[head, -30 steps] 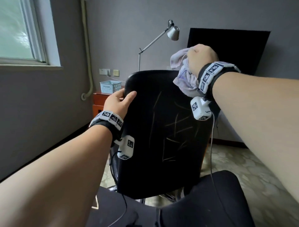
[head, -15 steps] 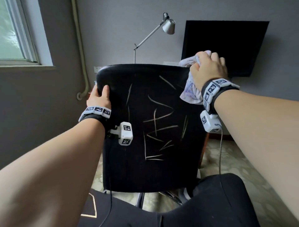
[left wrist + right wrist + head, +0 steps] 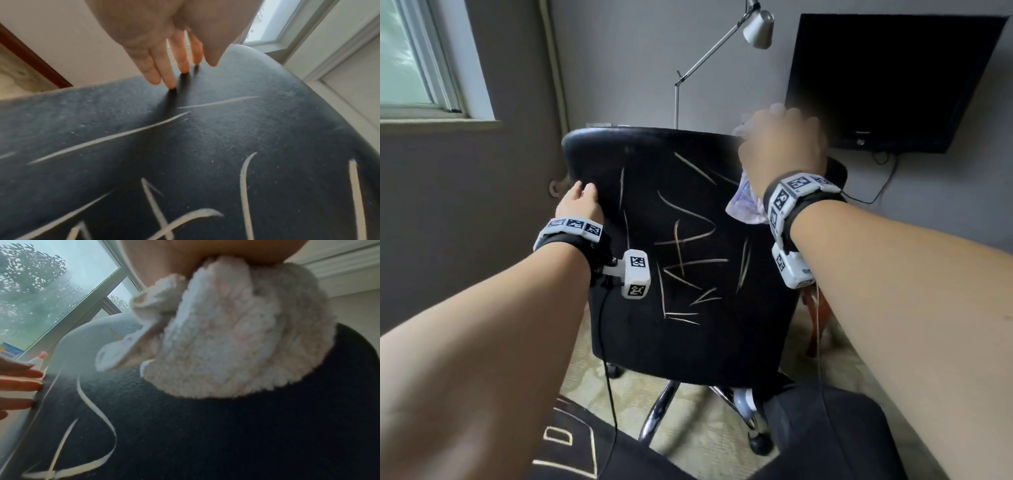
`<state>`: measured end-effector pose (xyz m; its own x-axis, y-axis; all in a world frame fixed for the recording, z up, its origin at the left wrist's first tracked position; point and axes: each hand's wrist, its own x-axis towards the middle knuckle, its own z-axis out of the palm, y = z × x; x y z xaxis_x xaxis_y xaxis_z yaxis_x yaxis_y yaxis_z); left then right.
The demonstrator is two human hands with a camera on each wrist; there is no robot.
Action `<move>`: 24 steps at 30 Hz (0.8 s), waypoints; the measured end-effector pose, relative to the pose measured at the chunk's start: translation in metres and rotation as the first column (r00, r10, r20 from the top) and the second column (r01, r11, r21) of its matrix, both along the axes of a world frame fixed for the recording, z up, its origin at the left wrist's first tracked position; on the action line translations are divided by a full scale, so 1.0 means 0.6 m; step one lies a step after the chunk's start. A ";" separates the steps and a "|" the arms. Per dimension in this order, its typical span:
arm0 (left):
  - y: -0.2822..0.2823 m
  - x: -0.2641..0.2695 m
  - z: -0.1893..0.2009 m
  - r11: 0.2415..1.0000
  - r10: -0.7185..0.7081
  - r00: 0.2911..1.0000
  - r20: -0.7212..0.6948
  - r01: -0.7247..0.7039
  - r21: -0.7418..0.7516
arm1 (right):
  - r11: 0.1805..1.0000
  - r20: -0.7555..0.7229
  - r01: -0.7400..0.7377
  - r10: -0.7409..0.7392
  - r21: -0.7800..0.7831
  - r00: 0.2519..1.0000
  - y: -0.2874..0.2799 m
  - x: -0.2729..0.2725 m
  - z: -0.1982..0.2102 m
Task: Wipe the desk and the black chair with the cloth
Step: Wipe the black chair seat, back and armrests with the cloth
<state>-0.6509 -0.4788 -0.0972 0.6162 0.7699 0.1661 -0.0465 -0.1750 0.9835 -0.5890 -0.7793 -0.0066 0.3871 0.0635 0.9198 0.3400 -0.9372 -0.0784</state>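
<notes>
The black chair (image 3: 688, 260) shows me its backrest, crossed by pale scratch-like marks. My left hand (image 3: 580, 202) rests on the backrest's left edge; in the left wrist view its fingers (image 3: 170, 74) are straight, with the tips touching the fabric (image 3: 205, 146). My right hand (image 3: 780, 147) grips a bunched pale pinkish-white cloth (image 3: 746, 205) at the backrest's upper right corner. The right wrist view has the cloth (image 3: 226, 345) pressed onto the dark fabric (image 3: 205, 434), with my left fingers (image 3: 20, 384) at the far edge. The desk top is hidden behind the chair.
A desk lamp (image 3: 756, 27) and a black wall screen (image 3: 893, 82) stand behind the chair, a window (image 3: 414, 58) to the left. A reddish desk leg (image 3: 815, 318) is at the chair's right. The chrome chair base (image 3: 661, 411) stands before my dark-clad knees (image 3: 825, 438).
The chair has turned so its back faces me squarely. My left hand slid down the left edge, and my right hand brought the cloth down onto the upper right corner.
</notes>
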 end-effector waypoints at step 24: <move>-0.148 -0.083 0.015 0.773 -0.584 0.765 0.271 0.626 -0.102 | 0.609 -0.443 -0.524 0.793 0.596 0.418 0.109 -0.057 -0.009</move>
<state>-0.7007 -0.5678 -0.0884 0.9287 0.2763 0.2472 -0.2924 0.1358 0.9466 -0.6231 -0.7137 -0.0118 0.8109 0.3304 0.4829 0.5753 -0.2993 -0.7612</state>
